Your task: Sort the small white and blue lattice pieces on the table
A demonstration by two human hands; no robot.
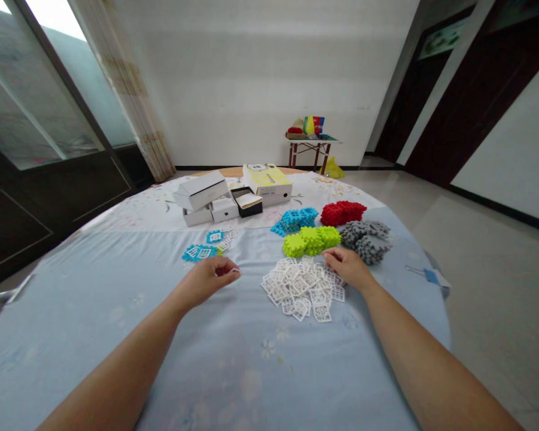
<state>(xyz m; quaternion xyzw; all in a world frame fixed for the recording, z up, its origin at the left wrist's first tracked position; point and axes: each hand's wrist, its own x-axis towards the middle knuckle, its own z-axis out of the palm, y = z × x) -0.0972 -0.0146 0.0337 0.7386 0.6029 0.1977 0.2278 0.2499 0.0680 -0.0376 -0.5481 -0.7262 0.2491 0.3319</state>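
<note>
My left hand (214, 276) is closed in a pinch above the blue cloth, with a sliver of a white lattice piece showing at its fingertips. My right hand (348, 266) has its fingers pressed together at the upper right of a heap of white lattice window pieces (300, 284); what they hold, if anything, is hidden. Just behind that heap lie lime-green toothed plates (312, 240). Beyond my left hand, blue toothed plates (193, 254) carry white lattice pieces, with another blue plate (214, 236) and several loose white pieces (228, 237) close by.
Stacks of blue plates (295, 220), red plates (342, 212) and grey plates (366, 239) stand at the right. Small white boxes (203, 190), an open black box (250, 206) and a yellow-white box (269, 184) occupy the back. A clip (430, 276) grips the cloth's right edge.
</note>
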